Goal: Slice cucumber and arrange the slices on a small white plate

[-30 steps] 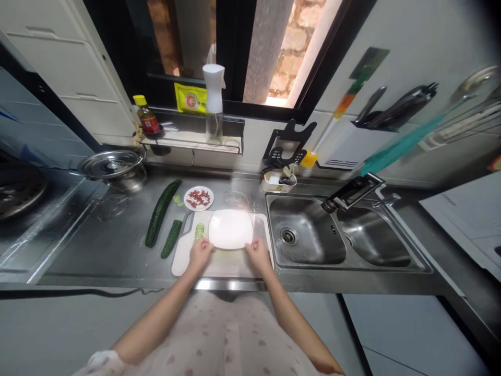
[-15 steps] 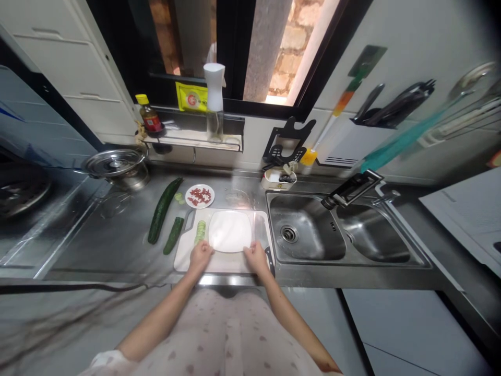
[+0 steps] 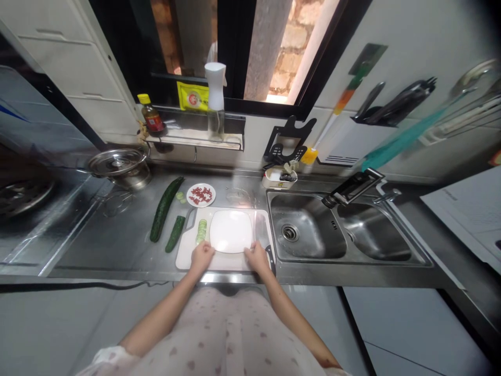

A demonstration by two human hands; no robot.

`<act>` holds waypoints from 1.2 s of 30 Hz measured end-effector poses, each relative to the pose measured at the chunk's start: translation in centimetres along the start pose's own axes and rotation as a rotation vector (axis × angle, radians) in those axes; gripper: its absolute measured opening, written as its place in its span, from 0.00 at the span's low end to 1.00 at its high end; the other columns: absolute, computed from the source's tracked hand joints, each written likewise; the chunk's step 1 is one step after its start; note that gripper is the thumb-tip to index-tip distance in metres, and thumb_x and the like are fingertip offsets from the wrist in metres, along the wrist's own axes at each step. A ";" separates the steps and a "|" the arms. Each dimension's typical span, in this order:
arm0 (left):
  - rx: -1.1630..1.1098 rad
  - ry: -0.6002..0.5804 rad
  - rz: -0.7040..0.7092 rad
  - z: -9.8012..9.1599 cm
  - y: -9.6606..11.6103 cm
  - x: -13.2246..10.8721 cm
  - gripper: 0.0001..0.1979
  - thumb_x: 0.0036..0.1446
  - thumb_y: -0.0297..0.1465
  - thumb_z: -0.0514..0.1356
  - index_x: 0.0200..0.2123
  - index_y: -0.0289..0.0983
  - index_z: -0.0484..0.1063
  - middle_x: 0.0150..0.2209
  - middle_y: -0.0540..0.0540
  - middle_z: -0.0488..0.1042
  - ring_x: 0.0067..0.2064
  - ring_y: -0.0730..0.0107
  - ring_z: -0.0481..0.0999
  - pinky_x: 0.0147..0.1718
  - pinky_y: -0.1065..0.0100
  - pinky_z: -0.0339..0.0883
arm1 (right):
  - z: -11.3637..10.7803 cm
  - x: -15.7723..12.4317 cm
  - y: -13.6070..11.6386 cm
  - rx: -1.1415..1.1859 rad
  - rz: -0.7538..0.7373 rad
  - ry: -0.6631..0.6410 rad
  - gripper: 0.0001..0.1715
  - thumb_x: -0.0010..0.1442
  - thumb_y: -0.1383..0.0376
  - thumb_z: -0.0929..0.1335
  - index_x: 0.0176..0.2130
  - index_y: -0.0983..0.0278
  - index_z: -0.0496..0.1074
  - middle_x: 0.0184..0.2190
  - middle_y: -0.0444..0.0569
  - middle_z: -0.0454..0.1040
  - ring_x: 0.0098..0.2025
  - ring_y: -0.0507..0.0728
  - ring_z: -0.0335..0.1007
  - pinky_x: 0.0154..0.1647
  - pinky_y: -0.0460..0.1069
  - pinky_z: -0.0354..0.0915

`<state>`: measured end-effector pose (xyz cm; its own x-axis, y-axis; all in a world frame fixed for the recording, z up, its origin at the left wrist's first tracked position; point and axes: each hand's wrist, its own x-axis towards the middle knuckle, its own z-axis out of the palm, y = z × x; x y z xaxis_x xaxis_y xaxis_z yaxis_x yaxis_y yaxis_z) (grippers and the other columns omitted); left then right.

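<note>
A white plate lies on the white cutting board. My left hand pinches the plate's near left corner, and my right hand pinches its near right corner. Cucumber slices form a row on the board, left of the plate. At the board's right side lies a knife, partly beyond my right hand. A whole cucumber and a cut cucumber piece rest on the steel counter to the left. Behind the board is a small plate with chopped red pieces.
A double sink with a black faucet is at the right. A lidded steel pot stands back left. Behind are a shelf with a sauce bottle and spray bottle, and a small holder.
The view has shifted very slightly. Both hands stay at the plate's near corners, and the plate keeps its place on the board.
</note>
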<state>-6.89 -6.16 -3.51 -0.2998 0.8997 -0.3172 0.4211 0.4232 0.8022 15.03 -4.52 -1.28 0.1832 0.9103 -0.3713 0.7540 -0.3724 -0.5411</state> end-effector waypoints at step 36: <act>0.175 0.101 0.053 -2.7 -1.6 -0.4 0.10 0.51 0.37 0.59 0.34 0.39 0.75 0.24 0.50 0.74 0.30 0.68 0.72 0.30 0.72 0.59 | -0.7 -0.5 -0.1 -0.131 -0.032 -0.016 0.19 0.61 0.55 0.64 0.46 0.65 0.68 0.39 0.54 0.75 0.41 0.59 0.71 0.37 0.47 0.58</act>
<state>-9.80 -7.51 -3.31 -0.3536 0.9098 -0.2173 0.5786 0.3953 0.7134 15.32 -4.77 -0.50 0.1487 0.9179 -0.3679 0.8351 -0.3158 -0.4504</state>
